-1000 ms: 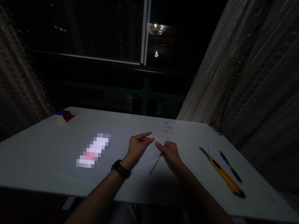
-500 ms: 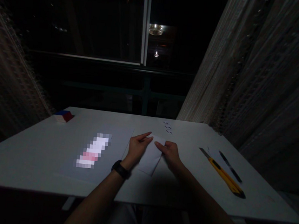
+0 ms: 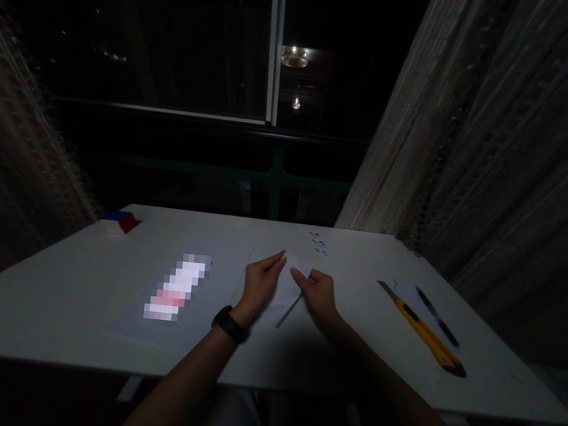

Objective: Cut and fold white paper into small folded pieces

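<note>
A small folded piece of white paper (image 3: 287,294) is held between both hands over the middle of the white table (image 3: 56,285). My left hand (image 3: 258,286), a dark watch on its wrist, grips the paper's left edge with fingers together. My right hand (image 3: 318,295) pinches the right edge near the top corner. The paper's near end is lifted and tilted off the tabletop.
A yellow utility knife (image 3: 423,330) and a black pen (image 3: 437,316) lie at the right. A large sheet with a blurred patch (image 3: 176,286) lies to the left. A coloured cube (image 3: 119,221) sits at the far left corner. Small paper scraps (image 3: 318,242) lie behind the hands. Curtains hang on both sides.
The paper has been raised and narrowed between the hands, its right side folding up toward the left. Both hands drew slightly closer together.
</note>
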`<action>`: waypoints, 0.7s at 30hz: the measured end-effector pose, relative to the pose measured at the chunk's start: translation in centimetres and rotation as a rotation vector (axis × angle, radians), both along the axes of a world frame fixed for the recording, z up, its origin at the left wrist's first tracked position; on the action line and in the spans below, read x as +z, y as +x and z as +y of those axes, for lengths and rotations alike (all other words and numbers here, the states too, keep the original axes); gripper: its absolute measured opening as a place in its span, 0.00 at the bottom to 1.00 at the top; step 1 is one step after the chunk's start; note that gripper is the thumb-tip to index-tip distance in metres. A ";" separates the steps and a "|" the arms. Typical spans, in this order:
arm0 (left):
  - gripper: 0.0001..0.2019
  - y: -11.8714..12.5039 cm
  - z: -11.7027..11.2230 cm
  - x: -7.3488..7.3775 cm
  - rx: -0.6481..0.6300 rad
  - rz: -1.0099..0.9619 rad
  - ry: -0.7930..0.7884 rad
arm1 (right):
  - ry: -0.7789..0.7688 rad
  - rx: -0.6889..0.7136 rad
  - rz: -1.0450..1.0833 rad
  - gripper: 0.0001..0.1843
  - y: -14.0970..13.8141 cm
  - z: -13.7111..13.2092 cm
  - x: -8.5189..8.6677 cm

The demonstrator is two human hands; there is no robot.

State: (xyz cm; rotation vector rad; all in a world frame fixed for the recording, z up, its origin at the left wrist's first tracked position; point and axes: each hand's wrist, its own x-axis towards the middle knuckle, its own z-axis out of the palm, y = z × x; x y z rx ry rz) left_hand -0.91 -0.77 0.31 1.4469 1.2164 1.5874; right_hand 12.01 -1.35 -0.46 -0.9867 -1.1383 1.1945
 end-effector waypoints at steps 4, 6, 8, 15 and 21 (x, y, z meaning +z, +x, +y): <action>0.16 0.1 -0.3 0.0 0.003 0.150 0.110 | 0.013 -0.032 0.003 0.23 0.0 -0.2 0.4; 0.16 0.1 -0.3 0.0 -0.005 0.205 0.139 | 0.019 -0.043 0.005 0.23 -0.1 -0.3 0.6; 0.16 0.1 -0.3 0.0 -0.009 0.228 0.153 | 0.020 -0.039 0.018 0.24 -0.1 -0.3 0.6; 0.16 0.2 -0.4 0.0 -0.004 0.205 0.158 | 0.000 -0.010 0.070 0.24 -0.1 -0.1 0.1; 0.16 0.2 -0.5 0.0 0.028 0.203 0.158 | -0.030 0.017 0.105 0.23 -0.2 0.0 -0.2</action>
